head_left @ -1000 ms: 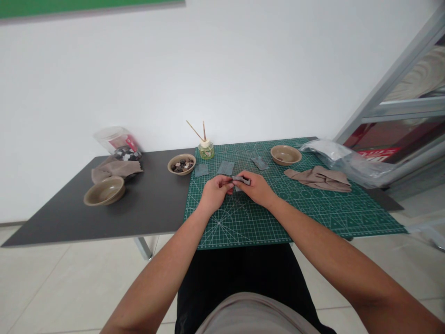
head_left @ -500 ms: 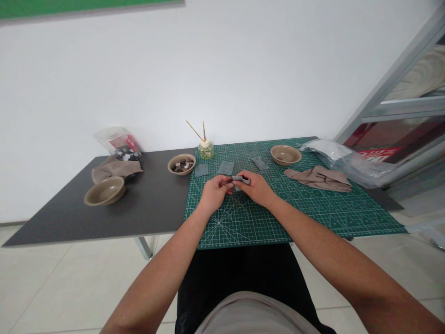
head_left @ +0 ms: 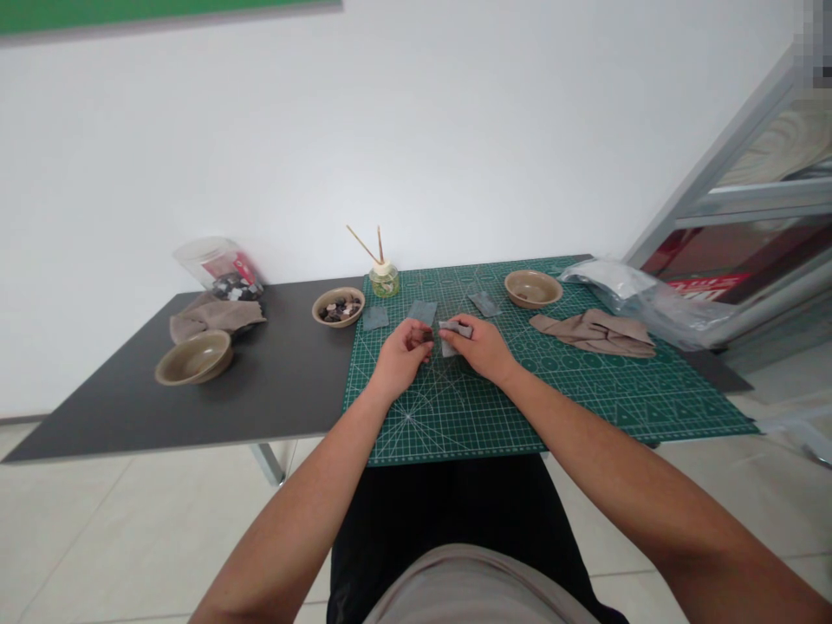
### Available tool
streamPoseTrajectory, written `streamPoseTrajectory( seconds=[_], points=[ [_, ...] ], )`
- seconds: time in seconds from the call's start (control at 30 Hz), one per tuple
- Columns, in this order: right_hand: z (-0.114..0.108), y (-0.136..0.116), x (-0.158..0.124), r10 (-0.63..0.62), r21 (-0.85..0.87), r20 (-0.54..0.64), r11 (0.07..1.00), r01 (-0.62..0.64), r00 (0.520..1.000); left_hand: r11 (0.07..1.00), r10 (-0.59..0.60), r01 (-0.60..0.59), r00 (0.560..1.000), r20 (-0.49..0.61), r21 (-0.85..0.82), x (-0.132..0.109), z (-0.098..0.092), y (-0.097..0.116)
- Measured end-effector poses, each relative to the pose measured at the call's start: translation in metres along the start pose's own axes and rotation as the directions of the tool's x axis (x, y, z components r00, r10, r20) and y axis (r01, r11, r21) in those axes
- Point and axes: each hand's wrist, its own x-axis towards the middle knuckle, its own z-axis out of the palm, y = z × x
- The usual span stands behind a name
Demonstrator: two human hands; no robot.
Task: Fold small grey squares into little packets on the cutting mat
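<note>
The grey cloth (head_left: 448, 347) sits at the clock's centre, raised over the near-middle of the green mat (head_left: 403, 442), clamped between thumb and fingers of the right hand (head_left: 484, 347), one end hanging below the grip; at its nine, just apart from it, the left hand (head_left: 406, 351) pinches what looks like a small dark piece (head_left: 427, 334), mostly hidden by fingers.

As a judgement, the handling is midway: one piece appears to be between fingertips, many remain in the filled bowl (head_left: 334, 324) towards ten o'clock, and the pale bowl (head_left: 536, 282) at two seems to hold one small dark bit; how many are finished I cannot tell.

Three grey patches lie flat on the mat: one near nine-thirty (head_left: 375, 318), one near ten-thirty (head_left: 423, 312), one near one (head_left: 484, 303); the bottle with sticks (head_left: 385, 282) stands upright at ten, just behind the filled bowl, the likeliest thing to be knocked; a brown cloth (head_left: 594, 334) lies crumpled at three, a plastic bag (head_left: 643, 290) beyond; far off towards nine, the dark surface (head_left: 279, 390) carries another bowl (head_left: 193, 358), a beige cloth (head_left: 214, 319) and a clear jar (head_left: 217, 260).
</note>
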Motion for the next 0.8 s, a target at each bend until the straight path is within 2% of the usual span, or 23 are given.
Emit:
streamPoseTrajectory(
  seconds=[0.8],
  points=[
    [-0.0014, -0.0015, -0.0018, -0.016, 0.071, 0.165, 0.997, 0.004, 0.986, 1.000, -0.006, 0.006, 0.999, -0.036, -0.013, -0.0010, -0.0021, -0.0055]
  ],
)
